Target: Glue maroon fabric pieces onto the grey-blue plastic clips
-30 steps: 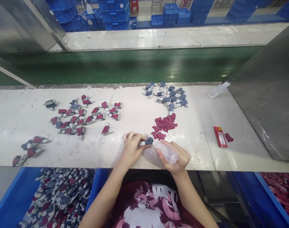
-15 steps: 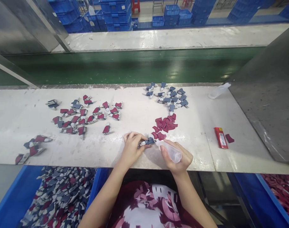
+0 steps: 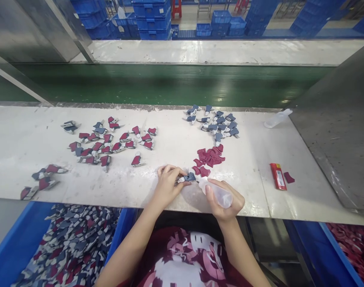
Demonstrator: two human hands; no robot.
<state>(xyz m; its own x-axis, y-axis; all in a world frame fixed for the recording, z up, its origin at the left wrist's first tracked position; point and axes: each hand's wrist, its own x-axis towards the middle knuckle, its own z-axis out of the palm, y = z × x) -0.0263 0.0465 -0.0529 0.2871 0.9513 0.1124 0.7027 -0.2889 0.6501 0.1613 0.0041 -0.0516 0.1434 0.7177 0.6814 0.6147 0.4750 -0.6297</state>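
Observation:
My left hand (image 3: 167, 185) is closed on a small blue-and-white plastic part (image 3: 189, 177), pinching its white end against the table. In my right hand (image 3: 234, 202) is a translucent squeeze bottle (image 3: 219, 194), tilted so that its dark narrow tip points at the part's right end. A small gap seems to lie between tip and part. Just beyond, loose dark red pieces (image 3: 211, 155) lie in a pile. Farther back is a cluster of blue-and-white parts (image 3: 220, 126). On the left are many similar parts with red faces (image 3: 105, 149), a few of them blue.
A second translucent bottle (image 3: 277, 118) lies at the back right, near a metal panel (image 3: 334, 127). A red box (image 3: 278, 176) sits beside one red piece (image 3: 289, 177). Below the table edge are blue bins (image 3: 12, 249) of parts. Beyond runs a green belt (image 3: 170, 83).
The bottle tip has drawn slightly away from the blue-and-white part, toward me. My left hand keeps its hold on the part. The whole view has shifted a little.

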